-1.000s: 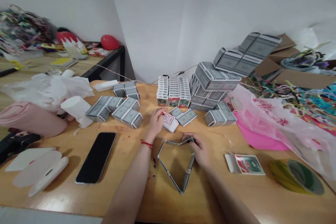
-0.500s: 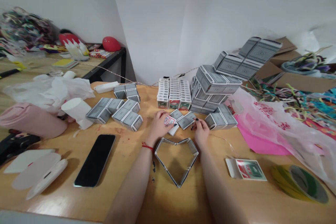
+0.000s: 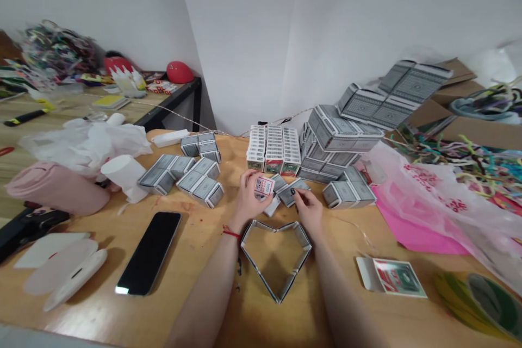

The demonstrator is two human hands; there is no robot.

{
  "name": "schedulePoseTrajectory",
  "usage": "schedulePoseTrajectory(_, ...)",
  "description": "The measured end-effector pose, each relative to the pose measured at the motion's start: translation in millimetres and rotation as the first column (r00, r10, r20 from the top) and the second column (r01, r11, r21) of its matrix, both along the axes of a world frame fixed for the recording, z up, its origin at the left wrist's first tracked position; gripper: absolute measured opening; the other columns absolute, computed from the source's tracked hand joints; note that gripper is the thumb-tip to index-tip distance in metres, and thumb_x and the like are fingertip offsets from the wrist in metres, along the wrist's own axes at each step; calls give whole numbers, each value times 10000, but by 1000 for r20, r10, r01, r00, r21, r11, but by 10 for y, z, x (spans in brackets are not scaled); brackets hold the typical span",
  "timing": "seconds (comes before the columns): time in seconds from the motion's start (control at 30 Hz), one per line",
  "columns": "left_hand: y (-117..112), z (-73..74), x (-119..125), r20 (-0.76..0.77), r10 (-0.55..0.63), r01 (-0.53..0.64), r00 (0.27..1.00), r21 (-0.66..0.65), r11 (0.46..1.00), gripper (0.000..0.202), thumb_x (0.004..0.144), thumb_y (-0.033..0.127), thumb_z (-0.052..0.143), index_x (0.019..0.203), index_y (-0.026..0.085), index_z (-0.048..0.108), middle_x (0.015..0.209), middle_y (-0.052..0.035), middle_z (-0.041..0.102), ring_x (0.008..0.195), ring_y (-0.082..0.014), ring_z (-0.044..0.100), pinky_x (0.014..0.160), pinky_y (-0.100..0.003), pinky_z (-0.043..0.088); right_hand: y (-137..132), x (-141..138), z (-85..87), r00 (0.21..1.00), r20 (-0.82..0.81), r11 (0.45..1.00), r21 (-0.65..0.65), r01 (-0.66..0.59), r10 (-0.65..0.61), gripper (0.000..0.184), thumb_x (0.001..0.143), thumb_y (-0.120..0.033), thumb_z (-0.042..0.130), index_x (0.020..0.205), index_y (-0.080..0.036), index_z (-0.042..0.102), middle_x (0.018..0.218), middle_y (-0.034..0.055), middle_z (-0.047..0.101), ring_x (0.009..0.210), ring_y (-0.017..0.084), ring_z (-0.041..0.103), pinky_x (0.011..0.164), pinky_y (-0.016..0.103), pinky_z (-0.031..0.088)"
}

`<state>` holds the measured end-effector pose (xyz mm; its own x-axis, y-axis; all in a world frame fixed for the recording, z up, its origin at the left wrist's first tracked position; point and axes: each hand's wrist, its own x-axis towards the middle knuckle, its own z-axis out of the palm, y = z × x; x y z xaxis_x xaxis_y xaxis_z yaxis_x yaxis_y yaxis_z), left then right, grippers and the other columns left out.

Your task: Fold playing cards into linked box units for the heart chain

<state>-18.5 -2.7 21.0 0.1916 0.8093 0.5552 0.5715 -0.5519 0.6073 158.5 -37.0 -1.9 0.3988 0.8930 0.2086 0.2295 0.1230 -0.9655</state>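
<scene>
My left hand [image 3: 249, 200] is closed around a small playing-card box [image 3: 264, 186], with its printed white and red end facing up. To its right, my right hand [image 3: 307, 205] has thumb and fingers drawn together at the near edge of a grey patterned card-box piece [image 3: 287, 194]. Whatever is in that pinch is too small to make out. Below both hands, between my forearms, stands a heart-shaped frame [image 3: 302, 269] of grey patterned card, open in the middle. Just beyond the hands, white card boxes [image 3: 274, 144] stand stacked in three columns.
Joined grey card-box blocks [image 3: 199, 180] sit at left, others form a tall leaning stack [image 3: 342, 128] at right. A phone [image 3: 149, 253], a pink roll [image 3: 57, 187], an opened card box [image 3: 393, 276], yellow-green tape [image 3: 477, 302] and pink plastic [image 3: 420, 196] surround the work area.
My left hand has lifted and tilted the card box a little. My right hand has shifted slightly left over the grey piece. The camera view has moved a little.
</scene>
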Motion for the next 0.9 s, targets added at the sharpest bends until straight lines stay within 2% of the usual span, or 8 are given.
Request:
schedulePoseTrajectory(0.1, -75, 46, 67, -79, -125, 126, 989, 8, 992, 548, 675, 297, 607, 1177, 186, 418, 1232, -111, 363, 1193, -240, 376, 1014, -386, 343, -45, -33, 60, 965, -98, 964, -78, -253, 245, 270, 706, -400, 578, 815, -167, 660, 529, -24, 537, 437, 93, 416, 442, 228, 333)
schedulePoseTrajectory(0.2, -142, 76, 146, -167, -239, 238, 957, -25, 971, 516, 701, 314, 579, 1186, 214, 434, 1268, -99, 367, 1200, -232, 377, 1015, -383, 344, -48, -78, 49, 942, -113, 940, -99, -328, 317, 225, 675, -377, 611, 630, -157, 631, 481, -36, 499, 449, 89, 410, 449, 218, 323)
schedulePoseTrajectory(0.33, -164, 123, 176, -248, -231, 223, 941, -61, 973, 684, 663, 425, 622, 1267, 228, 369, 1358, -104, 296, 1258, -265, 293, 1042, -438, 288, 12, -55, -36, 973, -153, 977, -100, -187, 171, 250, 648, -389, 616, 686, -143, 633, 601, -4, 597, 541, 119, 484, 524, 237, 379)
schedulePoseTrajectory(0.43, -153, 133, 165, -330, -202, 187, 922, -79, 979, 819, 599, 508, 658, 1296, 222, 338, 1339, -110, 340, 1262, -289, 269, 1048, -487, 235, 54, 41, -88, 983, -131, 990, -84, 117, -128, 318, 675, -426, 571, 766, -125, 619, 669, 23, 624, 584, 137, 506, 553, 251, 392)
schedulePoseTrajectory(0.57, -144, 89, 166, -458, -198, 181, 867, -82, 980, 384, 738, 381, 560, 1097, 248, 533, 1107, -58, 534, 1135, -235, 411, 1059, -498, 165, 65, 180, -126, 904, 30, 903, -41, 428, -427, 333, 733, -427, 501, 802, -117, 601, 765, 77, 642, 686, 175, 543, 649, 294, 412)
schedulePoseTrajectory(0.67, -129, 58, 157, -499, -156, 141, 853, -68, 988, 214, 771, 251, 501, 966, 238, 589, 984, -41, 570, 1007, -201, 480, 1056, -480, 170, 59, 233, -148, 886, 172, 899, -7, 439, -431, 307, 752, -388, 478, 850, -129, 611, 838, 97, 644, 773, 201, 561, 733, 330, 410)
schedulePoseTrajectory(0.8, -104, 45, 124, -509, -139, 117, 850, -74, 990, 178, 729, 170, 508, 868, 217, 609, 902, -34, 587, 918, -186, 506, 1048, -450, 200, 68, 246, -171, 879, 325, 933, 39, 357, -350, 322, 757, -337, 457, 951, -132, 611, 1005, 129, 619, 948, 229, 538, 848, 367, 376)
schedulePoseTrajectory(0.9, -101, 36, 119, -481, -141, 122, 865, -71, 990, 186, 720, 166, 506, 856, 218, 621, 925, -29, 603, 902, -178, 521, 1049, -445, 200, 82, 249, -181, 892, 379, 963, -1, 268, -248, 297, 752, -324, 458, 905, -134, 628, 992, 132, 624, 959, 240, 528, 852, 376, 375)
